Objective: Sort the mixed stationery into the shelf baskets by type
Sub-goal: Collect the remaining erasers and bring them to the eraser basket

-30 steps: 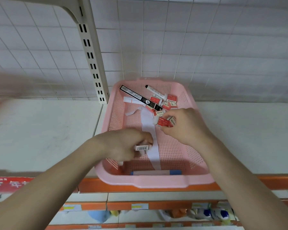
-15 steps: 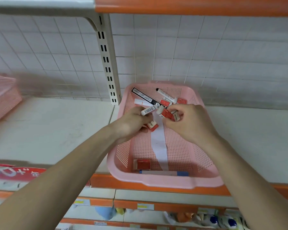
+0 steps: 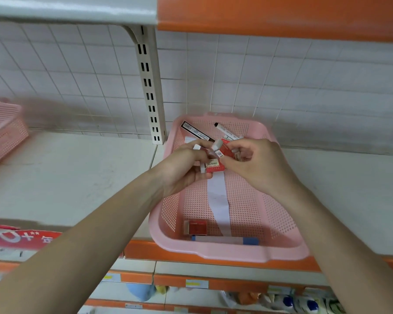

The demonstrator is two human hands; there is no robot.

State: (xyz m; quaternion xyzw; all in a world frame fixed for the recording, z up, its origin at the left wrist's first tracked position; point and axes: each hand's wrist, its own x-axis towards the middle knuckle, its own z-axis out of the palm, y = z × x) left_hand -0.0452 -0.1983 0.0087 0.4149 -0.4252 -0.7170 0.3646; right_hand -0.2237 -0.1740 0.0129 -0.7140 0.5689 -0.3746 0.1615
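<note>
Erasers in red sleeves, bunched between both hands above the far half of the pink basket. To do this gathering well: take only erasers, lay them flat face to face, close the palm fully before lifting, and avoid dragging the paper strip along. Left hand cupped, fingers curled round several pieces, with a 2B label showing on top. Right hand pinching one more piece between thumb and fingertips, touching the left-hand bunch; exact count impossible to tell. Below, on the basket floor: one loose eraser at the near end, just beside a blue-capped stick; a black box and a marker near the far wall. Probably bound for the second pink basket, well apart on the left of the same shelf.
</note>
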